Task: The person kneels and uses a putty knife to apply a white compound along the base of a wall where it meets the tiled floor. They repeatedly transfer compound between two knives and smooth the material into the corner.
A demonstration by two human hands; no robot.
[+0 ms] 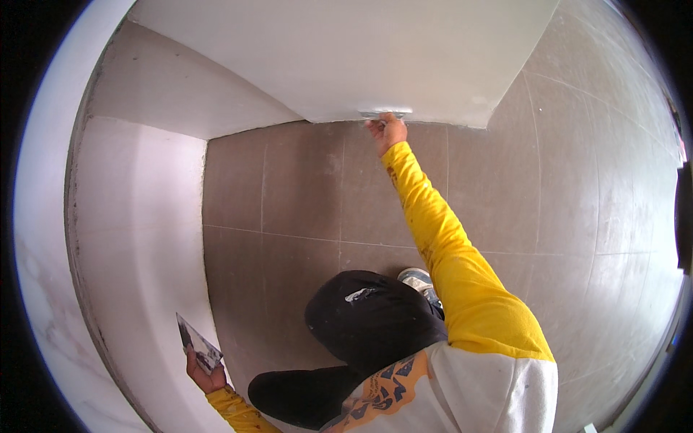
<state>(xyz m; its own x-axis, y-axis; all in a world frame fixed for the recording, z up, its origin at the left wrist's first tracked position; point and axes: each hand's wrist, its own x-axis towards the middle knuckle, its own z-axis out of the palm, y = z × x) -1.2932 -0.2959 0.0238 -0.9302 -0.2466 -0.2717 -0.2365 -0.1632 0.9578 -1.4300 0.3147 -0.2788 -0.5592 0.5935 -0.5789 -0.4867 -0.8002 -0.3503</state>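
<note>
Right arm [469, 267], outstretched: blade [372, 114] is gripped in right fingers [390, 118], wall [361, 58] just beyond; left fingers [192, 358]: tilted scraper [198, 340] is clasped.

Looked fairly bright, lit softly and seemingly most strongly from the right. Washed the tiled floor [491, 195] into pale glare toward that side, and darkened into a soft-edged shadow band left of the middle. Glinted white by the far metal blade [371, 115]. Bent straight lines strongly near the edges, falling to black corners with bluish rim fringing.
</note>
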